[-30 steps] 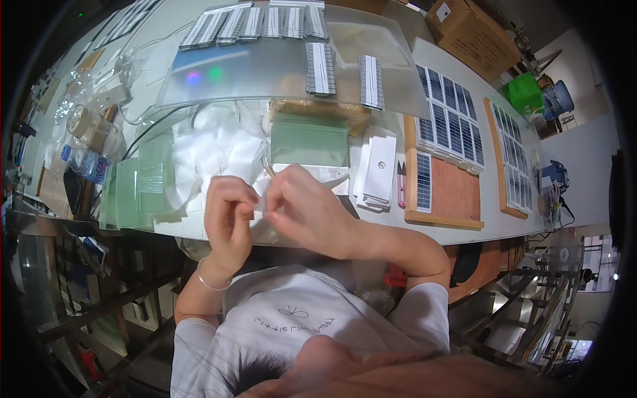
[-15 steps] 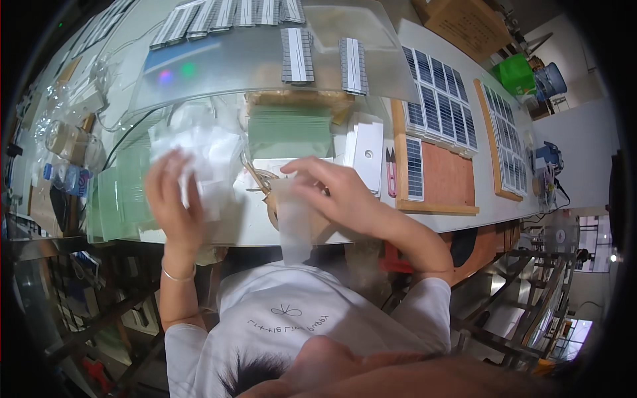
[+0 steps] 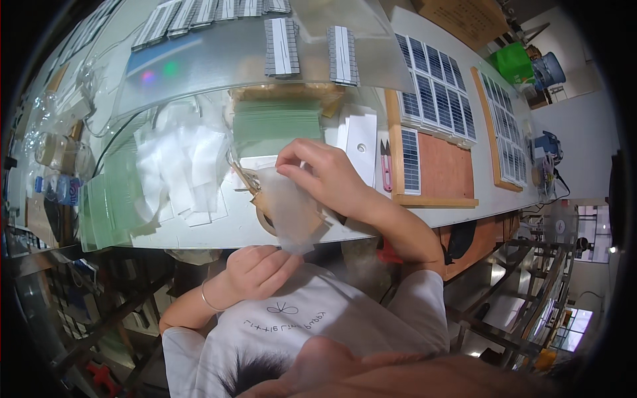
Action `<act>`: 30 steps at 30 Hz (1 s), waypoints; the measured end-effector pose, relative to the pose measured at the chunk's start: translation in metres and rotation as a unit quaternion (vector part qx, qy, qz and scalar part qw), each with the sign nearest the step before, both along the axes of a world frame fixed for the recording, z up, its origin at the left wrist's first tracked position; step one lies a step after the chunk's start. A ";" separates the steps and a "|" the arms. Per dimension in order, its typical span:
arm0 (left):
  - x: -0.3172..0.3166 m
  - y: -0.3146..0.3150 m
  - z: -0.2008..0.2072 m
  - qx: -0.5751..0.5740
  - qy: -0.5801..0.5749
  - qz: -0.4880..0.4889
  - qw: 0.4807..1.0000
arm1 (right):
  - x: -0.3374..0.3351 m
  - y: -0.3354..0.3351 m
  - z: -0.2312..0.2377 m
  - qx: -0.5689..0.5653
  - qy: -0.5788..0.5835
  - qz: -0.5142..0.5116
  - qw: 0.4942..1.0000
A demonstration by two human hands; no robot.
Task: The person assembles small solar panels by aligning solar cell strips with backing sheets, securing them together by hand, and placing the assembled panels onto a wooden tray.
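Note:
A thin translucent white sheet (image 3: 290, 211) hangs between my two hands at the front edge of the table. My right hand (image 3: 326, 174) pinches its upper end between thumb and fingers. Below the table edge, my left hand (image 3: 264, 270) is closed, its fingertips at the sheet's lower end. Partly hidden behind the sheet lie a brown ring-shaped piece (image 3: 267, 224) and some thin tan strips (image 3: 247, 178). To the left of these spreads a loose pile of similar white sheets (image 3: 189, 162). Beyond my right hand is a stack of green-tinted plates (image 3: 275, 125).
More green plates (image 3: 106, 209) lie at the left. White strips (image 3: 359, 147) and pink-handled snips (image 3: 386, 174) are right of my right hand, beside a wooden tray (image 3: 438, 201) with small solar panels (image 3: 438, 93). A frosted board (image 3: 219, 73) bearing grey-white bundles (image 3: 282, 48) spans the back.
My left hand has come from over the white sheet pile down and right to the hanging sheet's lower end, and has closed. My right hand, still pinching the sheet, has shifted slightly.

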State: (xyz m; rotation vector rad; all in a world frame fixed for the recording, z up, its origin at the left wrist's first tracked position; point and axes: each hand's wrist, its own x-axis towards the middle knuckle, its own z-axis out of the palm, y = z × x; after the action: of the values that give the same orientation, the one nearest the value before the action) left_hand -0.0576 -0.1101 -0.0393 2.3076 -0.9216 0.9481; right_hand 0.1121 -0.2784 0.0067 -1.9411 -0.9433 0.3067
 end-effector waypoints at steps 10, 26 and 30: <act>-0.003 0.013 0.000 -0.005 0.035 -0.012 0.999 | -0.004 -0.004 -0.013 0.006 -0.058 -0.025 0.998; 0.001 0.013 0.004 -0.094 0.131 -0.058 0.985 | 0.128 -0.036 0.061 -0.121 -0.396 -0.164 0.896; 0.000 0.009 0.009 -0.138 0.157 -0.039 0.977 | 0.207 -0.035 0.047 -0.142 -0.314 -0.128 0.930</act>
State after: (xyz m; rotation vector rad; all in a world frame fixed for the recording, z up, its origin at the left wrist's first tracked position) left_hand -0.0577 -0.1012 -0.0306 2.0885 -0.6942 0.6101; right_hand 0.3195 -0.3137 0.0534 -2.4653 -1.0645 -0.3791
